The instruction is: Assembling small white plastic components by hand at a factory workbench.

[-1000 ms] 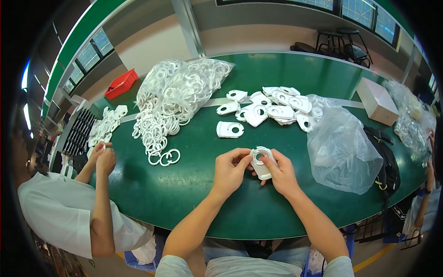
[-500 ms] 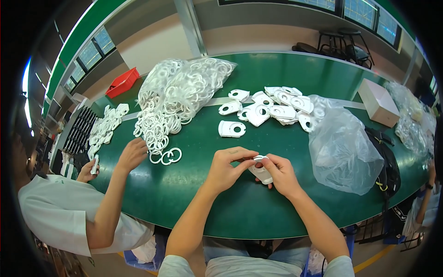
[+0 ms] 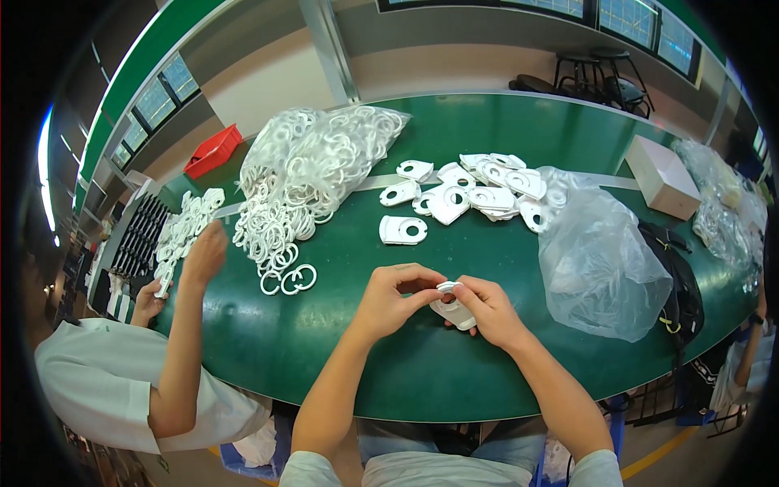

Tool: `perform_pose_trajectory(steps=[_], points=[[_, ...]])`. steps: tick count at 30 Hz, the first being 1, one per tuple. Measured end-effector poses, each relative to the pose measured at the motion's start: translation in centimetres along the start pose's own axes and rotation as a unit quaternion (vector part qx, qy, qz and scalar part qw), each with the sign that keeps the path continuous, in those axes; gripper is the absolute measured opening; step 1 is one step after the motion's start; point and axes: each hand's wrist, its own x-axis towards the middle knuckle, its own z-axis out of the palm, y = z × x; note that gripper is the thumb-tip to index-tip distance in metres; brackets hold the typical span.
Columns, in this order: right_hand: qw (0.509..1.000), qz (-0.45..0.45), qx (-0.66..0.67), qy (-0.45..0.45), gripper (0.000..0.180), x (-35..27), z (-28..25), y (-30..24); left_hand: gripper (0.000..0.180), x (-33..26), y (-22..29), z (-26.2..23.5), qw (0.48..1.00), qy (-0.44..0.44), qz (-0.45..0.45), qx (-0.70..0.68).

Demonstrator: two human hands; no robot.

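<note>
Over the near middle of the table, both my hands hold one white plastic plate (image 3: 456,315) with a round hole. My right hand (image 3: 492,310) grips its right side, thumb on top and fingers underneath. At its upper edge, my left hand (image 3: 391,302) pinches with thumb and forefinger; whether a separate small piece is between them I cannot make out. Beyond my hands lies a heap of similar white plates (image 3: 479,193), with a single white plate (image 3: 403,230) in front. White rings (image 3: 280,223) spill from a clear plastic bag (image 3: 324,146) to the left.
At the left, a co-worker's raised hand (image 3: 206,253) is near a row of white parts (image 3: 191,223) and black pieces (image 3: 142,235). A red tray (image 3: 213,152) stands behind. On the right are a crumpled clear bag (image 3: 604,264), a white box (image 3: 661,178) and a black backpack (image 3: 677,280).
The plate in my hands has tilted, showing more of its face and hole. My left hand stays at its upper edge. The co-worker's hand has moved left, away from the rings.
</note>
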Motion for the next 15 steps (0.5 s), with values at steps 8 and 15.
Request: perform_pose_trajectory(steps=[8,15], points=[[0.999,0.000,-0.002,0.043,0.032,0.0,0.4,0.4,0.014,-0.2,0.1,0.9,0.995,0.030,0.044,0.087],[0.993,-0.019,-0.088,0.078,0.034,-0.2,0.4,-0.2,0.007,-0.2,-0.4,1.7,0.999,0.036,0.024,0.023]])
